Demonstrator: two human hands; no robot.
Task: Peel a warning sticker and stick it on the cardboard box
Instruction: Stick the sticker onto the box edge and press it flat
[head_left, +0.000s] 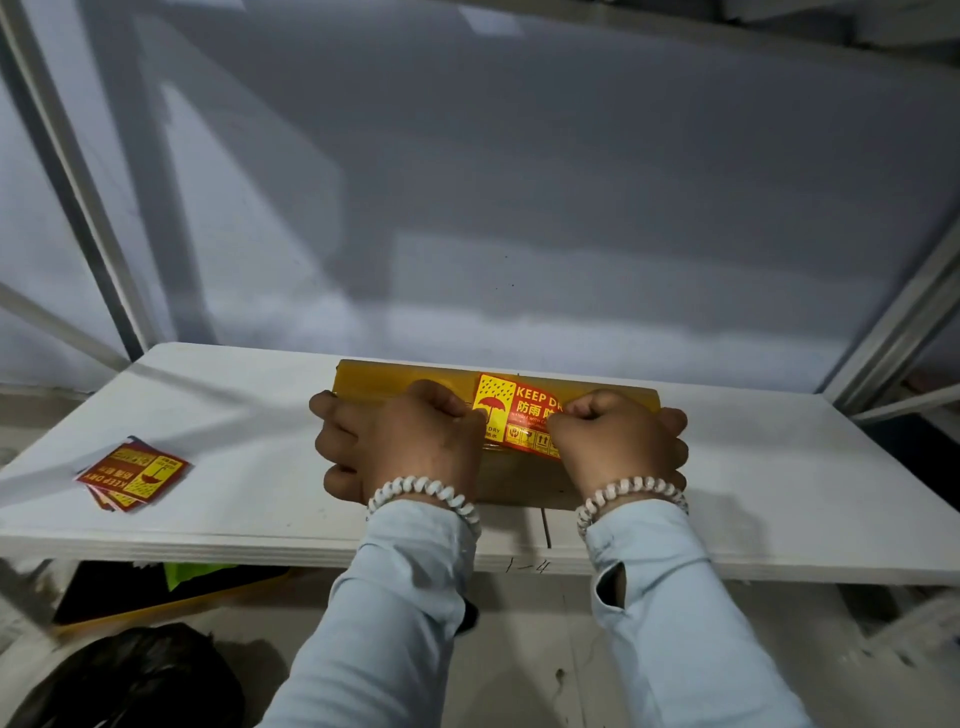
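A flat yellow-brown cardboard box (395, 376) lies on the white table (234, 415) in front of me. A red and yellow "KEEP DRY" warning sticker (511, 410) with an umbrella symbol lies on the box's top. My left hand (400, 441) rests on the box, fingers curled, its knuckles touching the sticker's left edge. My right hand (618, 441) is curled over the sticker's right part and hides it. Both hands press down on the sticker and box. White bead bracelets circle both wrists.
A small stack of the same warning stickers (132, 475) lies at the table's left. Metal frame posts stand at the far left (78, 182) and right (893, 332). Below the table are a black bag (130, 680) and a dark bin (156, 587).
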